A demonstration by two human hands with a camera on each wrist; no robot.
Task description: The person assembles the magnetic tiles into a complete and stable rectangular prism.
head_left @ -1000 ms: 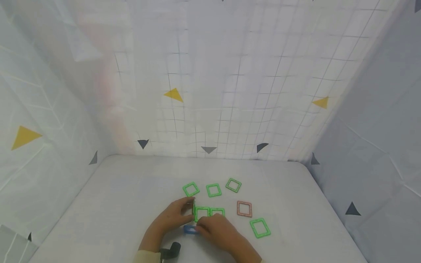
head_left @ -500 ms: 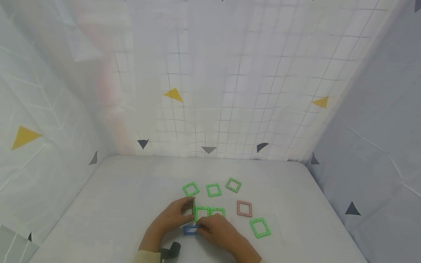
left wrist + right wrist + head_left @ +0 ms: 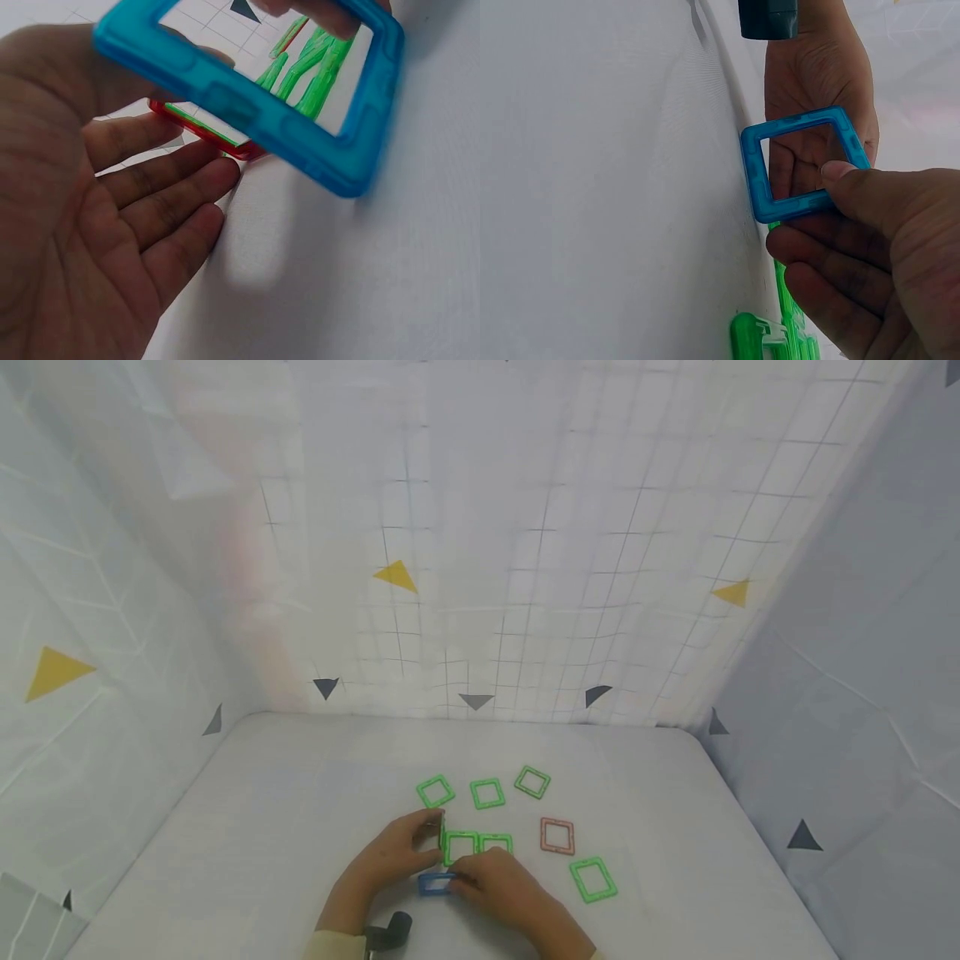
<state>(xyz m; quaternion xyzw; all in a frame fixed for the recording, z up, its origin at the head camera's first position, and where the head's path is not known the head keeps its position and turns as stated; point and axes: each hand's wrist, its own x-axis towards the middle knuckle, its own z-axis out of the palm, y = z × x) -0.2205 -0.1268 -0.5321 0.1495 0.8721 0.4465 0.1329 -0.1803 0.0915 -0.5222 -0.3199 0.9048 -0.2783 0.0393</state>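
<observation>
Right hand [image 3: 498,887] pinching blue square [image 3: 236,111] before the green pair [image 3: 462,835], its opening showing wider than a second ago; left hand [image 3: 397,853] holding upright red square [image 3: 217,144] between thumb and fingers, thumb partly hidden behind blue; green pair partly covered.

Left fingers [image 3: 184,196] bent, right fingers [image 3: 832,266] pinching, forearms [image 3: 553,928] converging
</observation>
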